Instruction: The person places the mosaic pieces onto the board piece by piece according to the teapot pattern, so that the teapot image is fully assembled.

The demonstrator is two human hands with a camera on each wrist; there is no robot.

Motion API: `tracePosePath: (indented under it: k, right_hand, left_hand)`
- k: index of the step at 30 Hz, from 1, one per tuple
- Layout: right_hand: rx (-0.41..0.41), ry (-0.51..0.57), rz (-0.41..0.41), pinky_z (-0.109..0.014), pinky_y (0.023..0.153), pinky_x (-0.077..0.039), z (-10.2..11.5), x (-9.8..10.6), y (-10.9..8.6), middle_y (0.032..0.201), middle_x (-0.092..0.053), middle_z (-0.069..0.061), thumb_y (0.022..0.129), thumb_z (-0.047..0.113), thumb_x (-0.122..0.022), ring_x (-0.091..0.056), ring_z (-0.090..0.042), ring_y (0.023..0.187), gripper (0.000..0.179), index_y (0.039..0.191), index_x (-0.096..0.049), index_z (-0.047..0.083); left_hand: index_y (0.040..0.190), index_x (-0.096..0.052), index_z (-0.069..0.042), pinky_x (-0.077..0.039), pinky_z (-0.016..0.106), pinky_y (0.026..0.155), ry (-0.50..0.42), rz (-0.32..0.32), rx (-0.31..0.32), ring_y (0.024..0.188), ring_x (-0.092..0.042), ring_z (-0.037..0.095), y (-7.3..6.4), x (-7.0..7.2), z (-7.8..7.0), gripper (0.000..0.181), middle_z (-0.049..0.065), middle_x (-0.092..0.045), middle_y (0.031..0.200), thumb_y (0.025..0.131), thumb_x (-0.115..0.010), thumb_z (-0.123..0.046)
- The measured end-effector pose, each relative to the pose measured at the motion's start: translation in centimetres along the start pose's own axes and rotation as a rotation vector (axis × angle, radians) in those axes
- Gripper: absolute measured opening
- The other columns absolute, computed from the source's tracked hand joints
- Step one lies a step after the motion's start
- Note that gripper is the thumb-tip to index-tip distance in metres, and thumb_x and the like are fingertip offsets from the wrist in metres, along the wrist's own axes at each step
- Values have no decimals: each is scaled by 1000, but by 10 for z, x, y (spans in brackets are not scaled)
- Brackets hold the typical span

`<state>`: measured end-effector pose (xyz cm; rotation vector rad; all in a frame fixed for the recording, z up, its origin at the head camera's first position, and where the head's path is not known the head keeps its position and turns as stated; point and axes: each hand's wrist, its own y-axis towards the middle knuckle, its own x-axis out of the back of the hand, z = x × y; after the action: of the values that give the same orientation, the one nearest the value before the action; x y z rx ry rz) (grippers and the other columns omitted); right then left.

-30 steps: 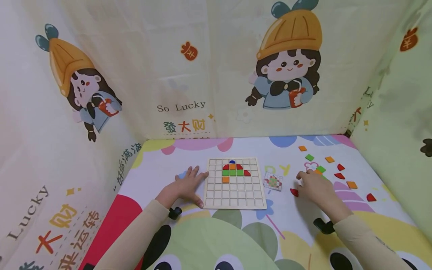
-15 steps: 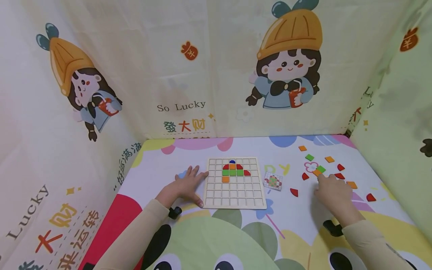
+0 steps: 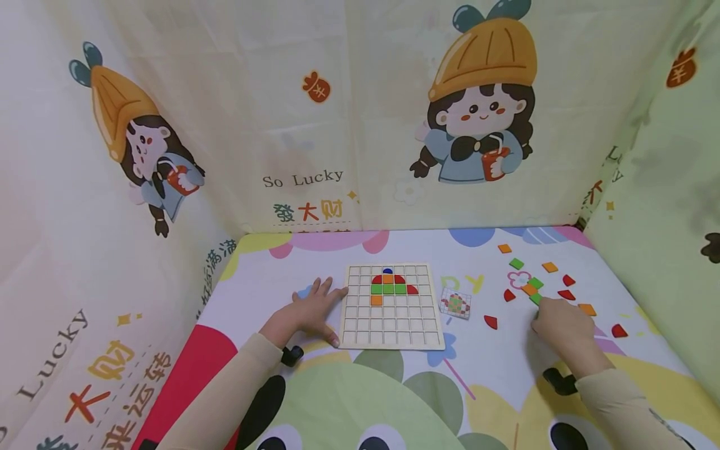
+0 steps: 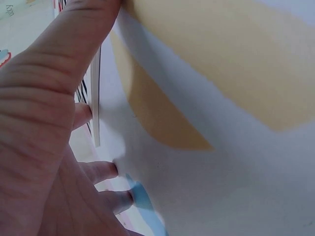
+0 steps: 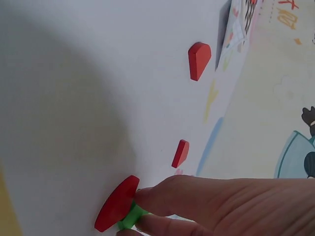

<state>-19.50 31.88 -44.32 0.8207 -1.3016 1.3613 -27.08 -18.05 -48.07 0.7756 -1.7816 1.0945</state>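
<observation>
My left hand is spread on the table, thumb and fingertips at the left edge of a wooden grid board. In the left wrist view its fingers are extended. Green, orange, red and blue pieces fill several cells in the board's upper half. At the right, my right hand is lowered among loose pieces, fingers curled. The right wrist view shows its thumb and fingertips pinching a tilted red rounded piece. A green piece shows just behind it, close between the thumb and fingers.
A small pattern card lies right of the board. Loose orange squares, green squares and red quarter-rounds are scattered around the right hand. Printed cloth covers the table and hangs as walls behind and at both sides.
My right hand has moved right and slightly toward the body, uncovering red quarter-rounds and a green square on its left. The left hand and the pieces on the board have stayed put.
</observation>
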Motion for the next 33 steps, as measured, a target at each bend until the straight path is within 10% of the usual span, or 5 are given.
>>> tracePosePath:
  k: [33]
  right_hand:
    - [162,75,-111,-38,62,-49,35,-14,32,91,-66,-15,84,25,-80,-56,-26,75,43,114,-65,-2]
  left_hand:
    - [164,-26,-33,-20,89,103,5,17,13,158,-4,49,0,2,-1,128,18,-6,174,60,-91,-68]
